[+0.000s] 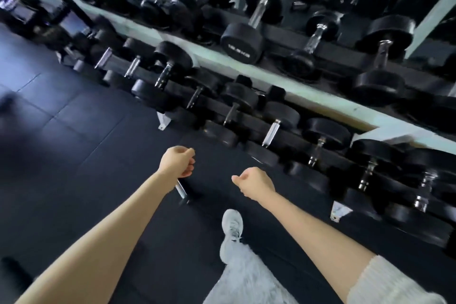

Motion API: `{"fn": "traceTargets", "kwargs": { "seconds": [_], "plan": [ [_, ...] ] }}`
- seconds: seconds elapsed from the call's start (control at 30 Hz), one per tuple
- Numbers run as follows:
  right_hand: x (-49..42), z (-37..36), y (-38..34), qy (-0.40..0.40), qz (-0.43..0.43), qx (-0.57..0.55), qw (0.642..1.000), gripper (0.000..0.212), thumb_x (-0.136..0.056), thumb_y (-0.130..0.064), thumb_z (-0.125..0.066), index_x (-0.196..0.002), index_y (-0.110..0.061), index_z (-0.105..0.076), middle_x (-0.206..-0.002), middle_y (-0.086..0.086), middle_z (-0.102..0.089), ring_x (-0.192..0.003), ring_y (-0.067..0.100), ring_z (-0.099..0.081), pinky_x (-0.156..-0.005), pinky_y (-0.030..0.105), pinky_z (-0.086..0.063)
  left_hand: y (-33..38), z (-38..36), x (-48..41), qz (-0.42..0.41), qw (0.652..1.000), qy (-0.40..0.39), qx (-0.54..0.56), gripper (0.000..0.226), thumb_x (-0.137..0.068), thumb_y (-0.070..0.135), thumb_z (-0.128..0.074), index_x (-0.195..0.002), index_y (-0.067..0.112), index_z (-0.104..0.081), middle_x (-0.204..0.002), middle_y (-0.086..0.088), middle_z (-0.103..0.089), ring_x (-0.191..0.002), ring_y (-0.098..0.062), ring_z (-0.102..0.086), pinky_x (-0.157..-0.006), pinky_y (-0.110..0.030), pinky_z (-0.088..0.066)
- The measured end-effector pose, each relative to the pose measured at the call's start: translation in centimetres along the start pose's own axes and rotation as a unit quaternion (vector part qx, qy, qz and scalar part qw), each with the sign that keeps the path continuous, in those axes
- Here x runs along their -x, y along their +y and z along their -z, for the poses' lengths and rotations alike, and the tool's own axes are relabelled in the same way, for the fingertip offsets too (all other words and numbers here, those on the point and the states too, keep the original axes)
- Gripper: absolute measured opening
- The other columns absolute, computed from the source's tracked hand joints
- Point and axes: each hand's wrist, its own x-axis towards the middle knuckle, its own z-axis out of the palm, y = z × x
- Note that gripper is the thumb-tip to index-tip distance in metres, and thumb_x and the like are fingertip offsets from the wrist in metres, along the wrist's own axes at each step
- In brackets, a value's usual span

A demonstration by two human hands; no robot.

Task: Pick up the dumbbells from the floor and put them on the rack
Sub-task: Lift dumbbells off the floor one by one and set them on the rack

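A black dumbbell (pixel 183 191) with a chrome handle lies on the dark rubber floor, partly hidden under my left wrist. My left hand (pixel 178 161) hovers just above it with the fingers curled in and nothing held. A little to the right, my right hand (pixel 255 181) hangs in a loose fist over the floor, also holding nothing. The rack (pixel 291 137) runs diagonally across the view in front of me. Its lower and upper tiers carry several black dumbbells. The picture is motion-blurred.
My white shoe (pixel 232 227) stands on the floor just behind the dumbbell. White rack feet (pixel 163 121) (pixel 340 210) stick out onto the floor. A dark round object (pixel 14 270) lies at the lower left. Floor tiles (pixel 74 126) stretch to the left.
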Motion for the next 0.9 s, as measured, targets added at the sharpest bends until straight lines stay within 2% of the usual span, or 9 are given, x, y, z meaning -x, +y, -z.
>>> {"fn": "traceTargets", "kwargs": {
  "seconds": [0.1, 0.17, 0.23, 0.33, 0.5, 0.63, 0.7, 0.8, 0.9],
  "plan": [
    [-2.2, -4.2, -1.9, -0.020, -0.007, 0.017, 1.000, 0.042, -0.091, -0.039, -0.053, -0.097, 0.000, -0.067, -0.101, 0.013, -0.073, -0.084, 0.026, -0.066, -0.078, 0.037, -0.054, -4.3, 3.5, -3.0, 0.041, 0.998, 0.027, 0.027, 0.014, -0.090, 0.016, -0.050, -0.092, 0.006, -0.060, -0.068, -0.005, -0.054, -0.055, -0.017, -0.049, -0.056, -0.027, -0.048],
    [-4.2, -6.8, -3.3, -0.031, -0.010, 0.024, 0.999, 0.042, -0.091, -0.038, -0.052, -0.105, -0.001, -0.067, -0.104, 0.012, -0.072, -0.084, 0.025, -0.065, -0.080, 0.037, -0.054, -6.6, 5.3, -5.5, 0.063, 0.997, 0.038, 0.039, 0.015, -0.090, 0.015, -0.049, -0.090, 0.005, -0.060, -0.068, -0.006, -0.053, -0.054, -0.018, -0.047, -0.053, -0.027, -0.047],
    [-6.6, -9.3, -4.6, -0.045, -0.018, 0.024, 0.999, 0.039, -0.091, -0.038, -0.052, -0.099, -0.003, -0.067, -0.096, 0.009, -0.071, -0.083, 0.023, -0.063, -0.080, 0.036, -0.053, -8.6, 6.7, -8.1, 0.085, 0.994, 0.049, 0.047, 0.016, -0.091, 0.015, -0.047, -0.086, 0.005, -0.059, -0.068, -0.006, -0.052, -0.054, -0.017, -0.047, -0.052, -0.026, -0.048],
    [-11.0, -13.3, -6.5, -0.063, -0.035, 0.020, 0.997, 0.025, -0.090, -0.038, -0.052, -0.081, -0.016, -0.059, -0.084, -0.001, -0.062, -0.080, 0.019, -0.058, -0.072, 0.032, -0.048, -11.5, 8.5, -12.5, 0.120, 0.990, 0.063, 0.038, 0.018, -0.092, 0.016, -0.046, -0.082, 0.009, -0.059, -0.072, -0.005, -0.055, -0.059, -0.017, -0.051, -0.055, -0.027, -0.051],
    [-18.8, -20.0, -8.9, -0.102, -0.083, 0.016, 0.991, 0.031, -0.090, -0.037, -0.051, -0.063, -0.023, -0.047, -0.063, -0.010, -0.050, -0.065, 0.014, -0.050, -0.058, 0.026, -0.037, -16.4, 10.9, -20.7, 0.179, 0.981, 0.064, 0.046, 0.018, -0.091, 0.018, -0.046, -0.082, 0.009, -0.059, -0.073, -0.005, -0.054, -0.066, -0.019, -0.052, -0.065, -0.031, -0.054],
    [-25.9, -26.0, -8.8, -0.100, -0.109, 0.026, 0.989, 0.034, -0.091, -0.037, -0.050, -0.061, -0.025, -0.039, -0.060, -0.010, -0.042, -0.056, 0.008, -0.039, -0.050, 0.024, -0.029, -21.5, 11.2, -28.5, 0.212, 0.973, 0.054, 0.075, 0.018, -0.092, 0.021, -0.047, -0.090, 0.008, -0.059, -0.078, -0.006, -0.055, -0.075, -0.023, -0.055, -0.081, -0.038, -0.055],
    [-29.5, -29.5, -8.0, -0.110, -0.120, 0.037, 0.986, 0.034, -0.092, -0.038, -0.050, -0.063, -0.025, -0.039, -0.061, -0.010, -0.043, -0.058, 0.009, -0.042, -0.053, 0.024, -0.031, -24.8, 10.7, -32.5, 0.224, 0.970, 0.047, 0.076, 0.020, -0.093, 0.023, -0.048, -0.096, 0.007, -0.060, -0.078, -0.005, -0.056, -0.075, -0.024, -0.057, -0.085, -0.041, -0.055],
    [-34.8, -34.6, -6.1, -0.139, -0.133, 0.054, 0.980, 0.022, -0.092, -0.042, -0.050, -0.085, -0.021, -0.053, -0.083, -0.006, -0.061, -0.083, 0.018, -0.058, -0.070, 0.026, -0.039, -30.0, 9.5, -38.2, 0.232, 0.970, 0.040, 0.059, 0.023, -0.092, 0.029, -0.050, -0.100, 0.011, -0.060, -0.080, -0.005, -0.061, -0.071, -0.022, -0.059, -0.090, -0.045, -0.054],
    [-39.9, -39.6, -3.6, -0.143, -0.152, 0.080, 0.975, 0.037, -0.092, -0.046, -0.050, -0.116, -0.018, -0.055, -0.116, -0.002, -0.064, -0.109, 0.022, -0.060, -0.081, 0.028, -0.039, -35.6, 7.7, -43.8, 0.230, 0.972, 0.026, 0.042, 0.026, -0.091, 0.037, -0.050, -0.102, 0.015, -0.060, -0.105, -0.011, -0.068, -0.096, -0.030, -0.065, -0.094, -0.045, -0.052]
  ]
}}
